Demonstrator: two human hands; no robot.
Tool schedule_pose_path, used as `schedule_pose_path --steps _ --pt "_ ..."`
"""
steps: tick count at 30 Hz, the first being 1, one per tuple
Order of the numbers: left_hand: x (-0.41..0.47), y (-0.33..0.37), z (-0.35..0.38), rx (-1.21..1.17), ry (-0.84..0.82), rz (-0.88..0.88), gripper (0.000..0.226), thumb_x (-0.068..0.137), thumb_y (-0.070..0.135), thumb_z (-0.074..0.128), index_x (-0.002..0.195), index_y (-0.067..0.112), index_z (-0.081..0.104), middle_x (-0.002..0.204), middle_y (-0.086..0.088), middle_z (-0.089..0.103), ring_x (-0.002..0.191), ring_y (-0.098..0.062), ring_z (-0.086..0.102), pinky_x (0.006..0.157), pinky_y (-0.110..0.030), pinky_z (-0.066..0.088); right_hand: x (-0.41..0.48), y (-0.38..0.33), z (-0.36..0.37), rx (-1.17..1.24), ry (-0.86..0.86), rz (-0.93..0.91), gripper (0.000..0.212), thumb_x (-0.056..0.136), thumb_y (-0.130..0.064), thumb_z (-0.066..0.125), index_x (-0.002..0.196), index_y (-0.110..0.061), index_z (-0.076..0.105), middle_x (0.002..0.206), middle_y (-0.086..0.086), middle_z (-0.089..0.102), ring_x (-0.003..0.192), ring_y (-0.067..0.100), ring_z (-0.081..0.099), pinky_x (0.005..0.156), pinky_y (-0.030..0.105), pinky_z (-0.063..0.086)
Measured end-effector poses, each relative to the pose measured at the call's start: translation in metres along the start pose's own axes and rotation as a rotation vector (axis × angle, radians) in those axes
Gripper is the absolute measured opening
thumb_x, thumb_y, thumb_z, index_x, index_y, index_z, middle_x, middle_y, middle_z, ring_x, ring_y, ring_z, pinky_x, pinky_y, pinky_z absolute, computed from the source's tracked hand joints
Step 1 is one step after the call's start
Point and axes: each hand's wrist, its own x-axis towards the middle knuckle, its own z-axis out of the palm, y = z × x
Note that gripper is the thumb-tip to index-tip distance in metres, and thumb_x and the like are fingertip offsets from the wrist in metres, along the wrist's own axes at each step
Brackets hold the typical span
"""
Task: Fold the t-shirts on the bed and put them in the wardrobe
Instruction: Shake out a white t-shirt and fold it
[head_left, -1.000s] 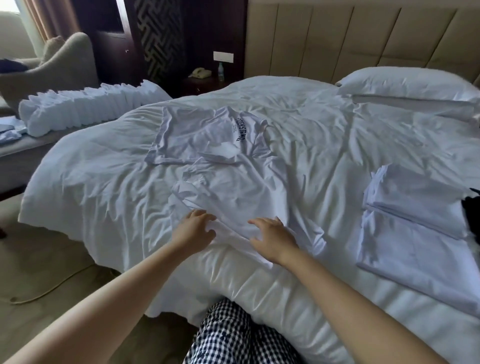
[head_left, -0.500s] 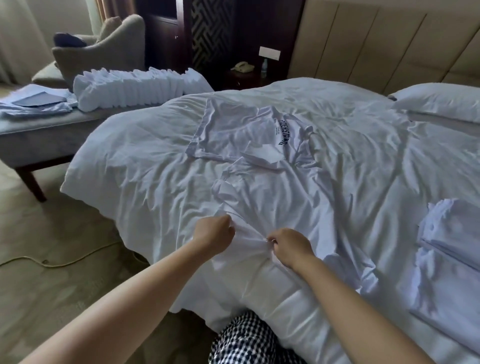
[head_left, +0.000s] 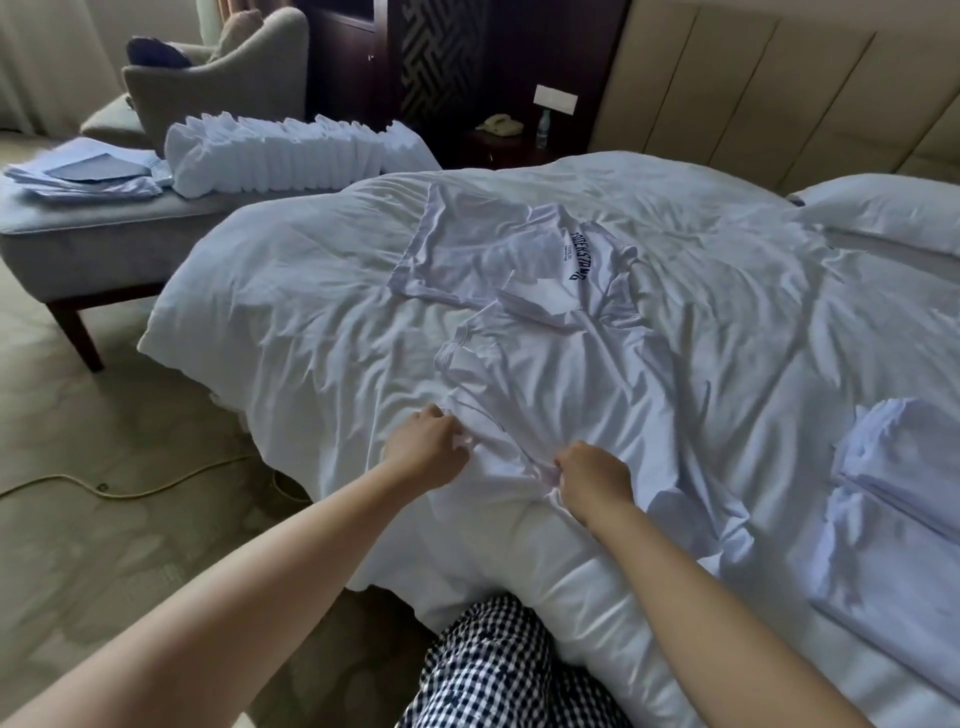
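On the bed (head_left: 291, 322) edge | left hand (head_left: 427, 448), right hand (head_left: 593, 472) now pinching t-shirt (head_left: 550, 379) hem | flat a second ago

soft matt cloth nearly everywhere
the white t-shirt (head_left: 545, 384) pinched by the left hand (head_left: 426, 449) and right hand (head_left: 592, 475) is thin, creased cloth; under the grip the duvet (head_left: 291, 312) is matt, rumpled fabric; far left of it, a bench (head_left: 93, 234) has grey upholstery and dark wooden legs.
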Motion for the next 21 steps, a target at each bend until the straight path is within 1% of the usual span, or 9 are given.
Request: schedule_pose_path --steps 3,5,8,10,12,13,15,17,21 --pt "0.000 -0.001 0.000 -0.038 -0.013 -0.027 0.049 0.094 0.040 0.053 0.136 0.016 0.047 0.139 -0.007 0.048 0.126 -0.027 0.046 0.094 -0.039 0.044 -0.001 0.003 0.000 -0.017 -0.005 -0.004 0.018 0.091 -0.011 0.051 0.101 -0.010 0.067 0.110 0.010 0.063 0.102 0.031 0.060 0.071 0.027 0.037" --pt "0.001 -0.001 -0.002 -0.105 -0.015 -0.045 0.054 0.095 0.034 0.051 0.142 0.012 0.039 0.142 -0.010 0.047 0.127 -0.030 0.048 0.093 -0.040 0.045 -0.002 0.003 -0.003 -0.001 -0.075 -0.015 0.019 0.089 -0.011 0.052 0.094 -0.013 0.070 0.102 0.009 0.066 0.093 0.030 0.060 0.069 0.027 0.039" --pt "0.002 0.002 -0.003 -0.231 0.001 -0.066 0.047 0.096 0.028 0.048 0.139 0.010 0.041 0.134 -0.014 0.055 0.118 -0.034 0.055 0.083 -0.037 0.045 -0.006 0.000 -0.015 -0.041 -0.335 -0.126 0.015 0.087 -0.016 0.055 0.081 -0.016 0.069 0.082 0.005 0.067 0.079 0.025 0.060 0.059 0.025 0.041" --pt "0.005 0.001 -0.001 -0.305 -0.001 -0.116 0.050 0.095 0.036 0.051 0.139 0.013 0.042 0.131 -0.013 0.058 0.116 -0.033 0.057 0.087 -0.038 0.047 -0.007 -0.003 -0.021 0.034 -0.500 -0.169 0.015 0.081 -0.013 0.059 0.086 -0.015 0.073 0.076 0.005 0.069 0.071 0.021 0.063 0.057 0.023 0.045" --pt "0.010 -0.001 0.002 -0.386 -0.012 -0.168 0.054 0.092 0.048 0.053 0.135 0.016 0.047 0.128 -0.010 0.061 0.114 -0.031 0.059 0.092 -0.041 0.049 -0.003 -0.006 -0.025 0.223 -0.546 -0.150 0.016 0.082 -0.016 0.063 0.090 -0.011 0.076 0.071 0.003 0.069 0.063 0.016 0.065 0.055 0.020 0.047" --pt "0.013 -0.002 0.004 -0.426 -0.013 -0.184 0.055 0.091 0.051 0.053 0.133 0.017 0.049 0.128 -0.009 0.062 0.113 -0.030 0.060 0.092 -0.042 0.049 0.001 -0.010 -0.027 0.320 -0.501 -0.140 0.016 0.084 -0.019 0.063 0.088 -0.010 0.075 0.069 0.001 0.070 0.064 0.014 0.067 0.056 0.020 0.048" --pt "0.017 -0.002 0.004 -0.490 0.006 -0.216 0.059 0.090 0.054 0.055 0.136 0.017 0.047 0.129 -0.007 0.061 0.114 -0.030 0.060 0.093 -0.042 0.049 0.012 -0.017 -0.035 0.400 -0.275 -0.146 0.019 0.087 -0.025 0.058 0.086 -0.014 0.074 0.079 -0.002 0.072 0.076 0.015 0.069 0.066 0.026 0.053" --pt "0.021 -0.003 0.007 -0.501 0.048 -0.252 0.067 0.089 0.055 0.058 0.139 0.016 0.040 0.129 -0.005 0.060 0.115 -0.029 0.059 0.091 -0.041 0.048 0.026 -0.026 -0.043 0.383 -0.055 -0.145 0.022 0.091 -0.030 0.054 0.100 -0.021 0.071 0.098 -0.005 0.070 0.092 0.016 0.065 0.079 0.032 0.053" --pt "0.026 -0.008 0.021 -0.497 0.112 -0.274 0.054 0.086 0.049 0.063 0.123 0.018 0.040 0.110 0.000 0.064 0.100 -0.028 0.063 0.081 -0.039 0.049 0.067 -0.045 -0.057 0.444 0.104 -0.209 0.027 0.096 -0.030 0.051 0.117 -0.024 0.066 0.117 -0.005 0.067 0.108 0.017 0.060 0.084 0.030 0.047"
